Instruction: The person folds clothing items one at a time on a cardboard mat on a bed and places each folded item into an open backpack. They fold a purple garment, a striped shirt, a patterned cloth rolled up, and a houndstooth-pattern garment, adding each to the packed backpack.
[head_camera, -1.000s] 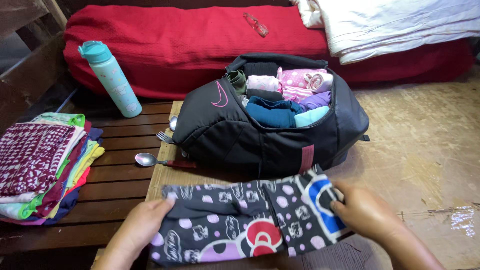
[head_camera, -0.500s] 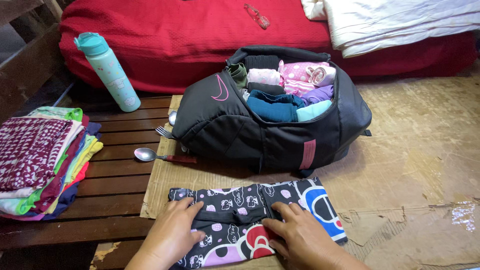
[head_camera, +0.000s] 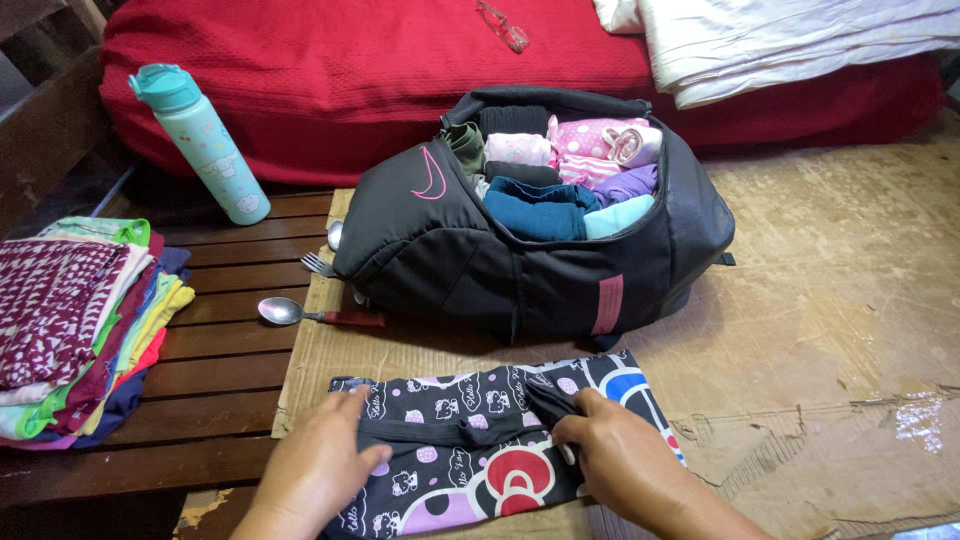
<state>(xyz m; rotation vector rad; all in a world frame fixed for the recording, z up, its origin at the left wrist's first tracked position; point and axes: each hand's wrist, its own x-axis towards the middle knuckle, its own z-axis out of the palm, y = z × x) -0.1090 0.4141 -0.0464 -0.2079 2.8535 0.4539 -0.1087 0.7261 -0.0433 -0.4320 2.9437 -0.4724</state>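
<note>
A stack of folded clothes (head_camera: 75, 330) sits at left on the slatted worktop (head_camera: 220, 390). The left hand (head_camera: 320, 465) presses flat, fingers spread, on a black patterned garment (head_camera: 470, 440) lying on cardboard (head_camera: 330, 350); the right hand (head_camera: 625, 460) pinches its fold before a packed black bag (head_camera: 530, 240).

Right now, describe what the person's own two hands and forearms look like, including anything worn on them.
Both are bare. The left hand and the right hand carry no gloves, rings, bracelets or watch that can be seen. No sleeves reach the visible parts of the forearms, which run out of the bottom edge of the head view. The nails that show are short and unpainted.
</note>
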